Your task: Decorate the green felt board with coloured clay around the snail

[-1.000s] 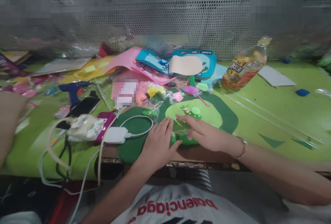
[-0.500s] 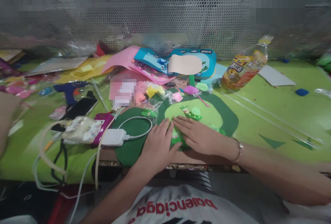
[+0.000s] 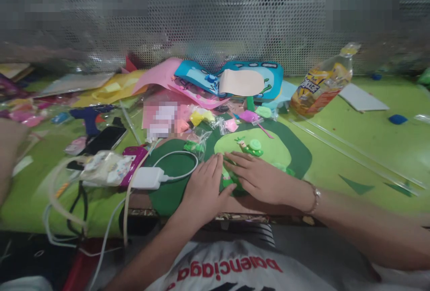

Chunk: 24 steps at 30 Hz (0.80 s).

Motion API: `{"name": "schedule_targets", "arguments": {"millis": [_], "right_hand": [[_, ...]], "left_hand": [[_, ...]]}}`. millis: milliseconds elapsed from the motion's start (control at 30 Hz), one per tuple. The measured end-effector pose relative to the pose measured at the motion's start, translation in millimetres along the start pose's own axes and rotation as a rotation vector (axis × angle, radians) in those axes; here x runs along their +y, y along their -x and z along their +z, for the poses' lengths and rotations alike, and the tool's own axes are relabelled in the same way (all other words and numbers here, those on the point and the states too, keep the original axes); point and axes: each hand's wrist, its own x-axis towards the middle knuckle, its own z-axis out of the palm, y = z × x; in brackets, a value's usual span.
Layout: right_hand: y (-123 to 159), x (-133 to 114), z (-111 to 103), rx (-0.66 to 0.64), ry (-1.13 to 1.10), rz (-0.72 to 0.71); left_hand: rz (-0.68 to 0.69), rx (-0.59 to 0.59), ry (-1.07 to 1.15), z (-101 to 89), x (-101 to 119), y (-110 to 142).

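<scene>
My left hand [image 3: 205,187] lies flat over the dark green sheet [image 3: 168,199], fingers stretched forward. My right hand [image 3: 260,178] rests flat beside it, fingers pointing left and nearly meeting the left fingers. Between and partly under both palms is a bright green clay piece [image 3: 227,181] with small pink bits; most of it is hidden. Just beyond my right fingers a green clay snail [image 3: 252,146] sits on the light green oval [image 3: 277,145]. A small bag of green clay [image 3: 194,147] lies ahead of my left hand.
Left are a power bank [image 3: 147,178] with cables, a phone [image 3: 106,140] and a blue glue gun [image 3: 89,118]. Coloured clay packs [image 3: 248,117] lie ahead. Right stand a tilted drink bottle [image 3: 319,87] and clear sticks [image 3: 356,154]. Another person's arm [image 3: 11,156] shows at far left.
Both hands stay flat in nearly the same place. My right wrist has shifted very slightly to the right, and the view has moved a little.
</scene>
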Motion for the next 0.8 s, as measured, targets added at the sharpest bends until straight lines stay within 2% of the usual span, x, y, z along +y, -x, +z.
{"name": "schedule_targets", "arguments": {"millis": [200,367,533,800], "right_hand": [[0,-2,-6,0.026,0.017,-0.037],[-1,3,0,0.097,-0.003,0.04],[-4,6,8,0.102,0.05,0.027],[-4,6,7,0.106,0.106,0.022]], "left_hand": [[-0.012,-0.01,0.007,-3.2,3,-2],[-0.032,0.005,0.019,-1.2,3,-4],[-0.017,-0.02,0.01,-3.8,3,-5],[0.028,-0.015,-0.016,-3.7,3,-1]]}}
